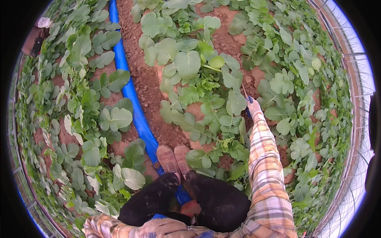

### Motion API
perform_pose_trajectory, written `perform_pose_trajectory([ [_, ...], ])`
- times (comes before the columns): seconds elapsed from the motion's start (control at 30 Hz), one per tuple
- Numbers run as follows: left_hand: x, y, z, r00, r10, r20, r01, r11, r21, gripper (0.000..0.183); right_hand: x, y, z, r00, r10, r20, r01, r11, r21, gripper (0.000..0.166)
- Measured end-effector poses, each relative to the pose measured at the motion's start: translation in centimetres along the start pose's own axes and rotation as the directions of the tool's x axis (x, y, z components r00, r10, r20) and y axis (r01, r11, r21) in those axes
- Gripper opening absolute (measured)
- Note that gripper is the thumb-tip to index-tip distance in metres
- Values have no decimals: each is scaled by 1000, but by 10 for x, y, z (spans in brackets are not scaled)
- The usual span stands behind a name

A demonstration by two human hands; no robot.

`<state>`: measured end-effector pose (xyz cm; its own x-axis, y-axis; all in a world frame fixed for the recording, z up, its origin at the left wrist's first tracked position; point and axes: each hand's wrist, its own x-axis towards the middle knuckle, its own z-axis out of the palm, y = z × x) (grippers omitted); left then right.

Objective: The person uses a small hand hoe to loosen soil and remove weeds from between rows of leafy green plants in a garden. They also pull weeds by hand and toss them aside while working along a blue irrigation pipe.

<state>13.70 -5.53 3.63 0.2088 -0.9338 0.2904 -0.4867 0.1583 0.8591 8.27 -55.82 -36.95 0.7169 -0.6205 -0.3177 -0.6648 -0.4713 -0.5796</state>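
My right hand (253, 107), in a white and blue work glove, reaches forward among the leafy plants. Its fingers are closed around a thin brown rod (244, 89), whose far end is lost behind leaves. Just left of it grows a clump of broad-leaved green plants (212, 102). My left hand (168, 228), in a pale glove with blue parts, lies low in front of my lap at the bottom of the picture. Its back faces up and its fingers are mostly hidden, so I cannot tell whether it holds anything.
A blue lay-flat hose (132, 98) runs along the soil furrow (148, 89) and passes beside my dusty shoes (169, 159). More leafy rows (110, 119) grow on both sides. At the right rim stands a greenhouse wall (361, 77). A reddish object (191, 208) shows between my legs.
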Motion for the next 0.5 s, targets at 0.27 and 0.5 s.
perform_pose_trajectory([
  [0.27,-15,28,22,997,-80,7,77,978,194,42,-113,107,-52,985,149,85,-144,988,-61,36],
  [0.5,-26,44,41,997,-81,-6,78,947,313,47,-227,129,-73,956,260,133,-271,960,71,34],
])
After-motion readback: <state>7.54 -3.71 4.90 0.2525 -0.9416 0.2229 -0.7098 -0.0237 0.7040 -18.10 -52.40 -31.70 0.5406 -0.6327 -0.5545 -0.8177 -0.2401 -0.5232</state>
